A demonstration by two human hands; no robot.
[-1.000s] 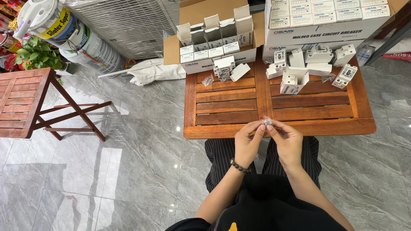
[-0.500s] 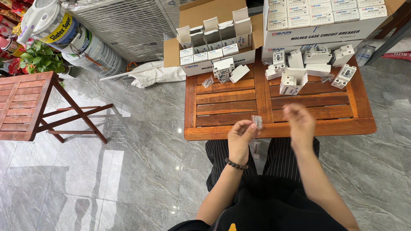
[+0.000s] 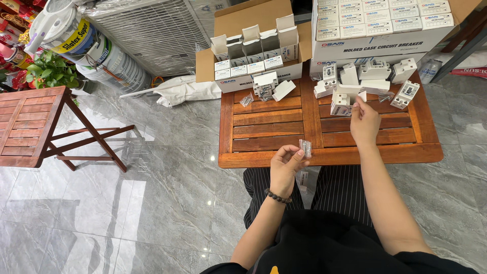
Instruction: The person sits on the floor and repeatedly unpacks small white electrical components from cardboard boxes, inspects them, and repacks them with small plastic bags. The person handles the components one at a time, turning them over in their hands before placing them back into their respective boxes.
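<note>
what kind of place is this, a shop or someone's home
Probably a hardware or electrical shop's floor: cartons of boxed white breakers, loose white breakers on a low wooden table, and paint buckets on grey tiles.

left hand point(image 3: 285, 165) | hung at the near edge of the worktop point(image 3: 264, 132), fingers point(image 3: 294, 152) pinched shut, beaded band at the wrist, forearm bent | right hand point(image 3: 364, 122) | reached farther over the worktop, arm extended, fingers curled, grip unclear
</note>
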